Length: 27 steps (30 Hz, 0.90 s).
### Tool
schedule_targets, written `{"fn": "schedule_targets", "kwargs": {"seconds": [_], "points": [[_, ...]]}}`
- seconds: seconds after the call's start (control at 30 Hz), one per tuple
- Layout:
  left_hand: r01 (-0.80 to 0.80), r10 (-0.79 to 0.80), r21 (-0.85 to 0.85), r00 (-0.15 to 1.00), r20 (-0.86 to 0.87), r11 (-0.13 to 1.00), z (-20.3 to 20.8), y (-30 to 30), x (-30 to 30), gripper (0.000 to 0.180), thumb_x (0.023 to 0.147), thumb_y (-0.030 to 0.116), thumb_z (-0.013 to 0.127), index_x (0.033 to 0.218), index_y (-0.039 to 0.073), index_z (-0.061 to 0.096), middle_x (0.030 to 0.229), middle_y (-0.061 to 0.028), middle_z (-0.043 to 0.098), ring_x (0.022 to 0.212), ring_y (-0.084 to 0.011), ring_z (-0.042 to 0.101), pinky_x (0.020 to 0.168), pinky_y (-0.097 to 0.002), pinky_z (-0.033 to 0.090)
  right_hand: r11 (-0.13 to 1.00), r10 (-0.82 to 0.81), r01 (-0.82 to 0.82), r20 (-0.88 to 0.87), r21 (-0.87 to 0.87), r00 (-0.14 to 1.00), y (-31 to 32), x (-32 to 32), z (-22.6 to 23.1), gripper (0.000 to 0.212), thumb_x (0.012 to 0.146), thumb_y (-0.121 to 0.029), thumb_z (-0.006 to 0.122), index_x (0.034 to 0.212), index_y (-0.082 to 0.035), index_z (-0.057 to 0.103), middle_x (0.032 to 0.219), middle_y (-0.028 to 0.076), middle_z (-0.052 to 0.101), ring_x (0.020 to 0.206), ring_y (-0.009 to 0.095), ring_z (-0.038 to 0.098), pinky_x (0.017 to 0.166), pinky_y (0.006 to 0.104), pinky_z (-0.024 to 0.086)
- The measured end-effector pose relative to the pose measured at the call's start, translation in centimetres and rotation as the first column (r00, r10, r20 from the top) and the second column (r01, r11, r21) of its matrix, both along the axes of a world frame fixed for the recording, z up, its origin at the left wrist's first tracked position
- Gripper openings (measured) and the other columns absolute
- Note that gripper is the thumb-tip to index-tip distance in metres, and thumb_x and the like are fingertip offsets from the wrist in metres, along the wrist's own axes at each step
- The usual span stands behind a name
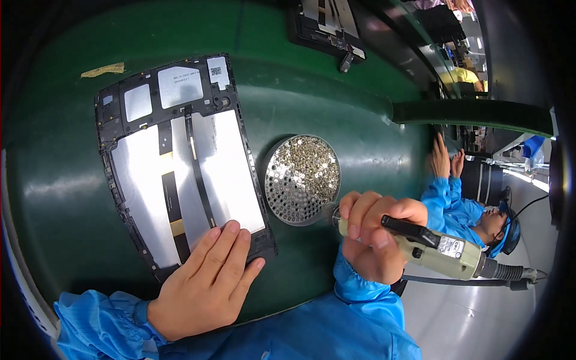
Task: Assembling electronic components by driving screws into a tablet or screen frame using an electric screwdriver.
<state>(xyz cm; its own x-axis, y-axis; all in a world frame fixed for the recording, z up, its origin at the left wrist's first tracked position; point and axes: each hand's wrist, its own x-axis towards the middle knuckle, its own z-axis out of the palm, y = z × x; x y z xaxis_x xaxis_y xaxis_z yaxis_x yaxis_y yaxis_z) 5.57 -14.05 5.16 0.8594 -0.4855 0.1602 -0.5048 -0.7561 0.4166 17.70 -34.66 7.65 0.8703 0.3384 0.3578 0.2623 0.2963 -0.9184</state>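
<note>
An opened tablet frame (180, 162), black-edged with silver panels and flat cables, lies on the green work surface (324, 102). My left hand (207, 282) rests flat on its near corner, fingers together. My right hand (375, 237) grips a pale green electric screwdriver (432, 249) with a black lever and a cable trailing to the right. Its tip sits at the near right edge of a round metal dish (302, 178) holding several small screws and a perforated plate. Both forearms wear blue sleeves.
A second opened device (330, 30) lies at the far edge of the surface. A strip of tape (103, 70) sticks at the far left. A co-worker in blue (462, 210) sits to the right, hands raised to the belt edge.
</note>
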Motion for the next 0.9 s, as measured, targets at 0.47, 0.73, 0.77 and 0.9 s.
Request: {"fn": "schedule_targets", "kwargs": {"seconds": [0.47,0.73,0.77,0.9], "points": [[0.032,-0.027,-0.112,0.998,0.048,0.993,-0.7,1.4,1.4,0.029,0.079,0.012,0.071,0.108,0.018,0.070,0.111,-0.0151,0.063,0.109,-0.0303,0.058,0.092,-0.0404,0.049,0.988,0.051,-0.046,0.031,-0.147,0.998,0.7,0.2,-0.2,0.030,0.082,-0.010,0.058,0.110,-0.007,0.049,0.064,0.005,0.048,0.060,0.018,0.048,0.063,0.0383,0.041],[0.011,-0.004,-0.117,0.998,0.056,0.993,-0.5,1.4,1.4,0.028,0.080,0.011,0.070,0.107,0.016,0.071,0.110,-0.0162,0.063,0.109,-0.0313,0.058,0.093,-0.0408,0.048,0.989,0.073,-0.066,0.048,-0.134,0.996,0.8,-0.1,0.1,0.032,0.081,-0.011,0.059,0.111,-0.008,0.050,0.065,0.004,0.049,0.059,0.017,0.048,0.062,0.0367,0.040],[0.007,0.000,-0.117,0.998,0.055,0.993,-0.5,1.3,1.4,0.028,0.080,0.011,0.070,0.107,0.016,0.071,0.110,-0.0162,0.063,0.109,-0.0313,0.058,0.093,-0.0408,0.048,0.990,0.076,-0.069,0.051,-0.121,0.996,0.9,-0.2,0.5,0.032,0.081,-0.011,0.059,0.112,-0.009,0.051,0.065,0.003,0.049,0.058,0.016,0.048,0.061,0.0360,0.039],[-0.020,0.032,-0.118,0.994,0.103,0.993,-0.8,0.6,1.5,0.025,0.080,0.012,0.070,0.105,0.014,0.072,0.111,-0.0167,0.063,0.110,-0.0320,0.057,0.094,-0.0415,0.047,0.992,0.038,-0.023,0.115,-0.125,0.993,0.7,-1.6,2.7,0.031,0.082,-0.012,0.060,0.112,-0.011,0.051,0.062,0.000,0.048,0.056,0.014,0.049,0.058,0.0334,0.039]]}}
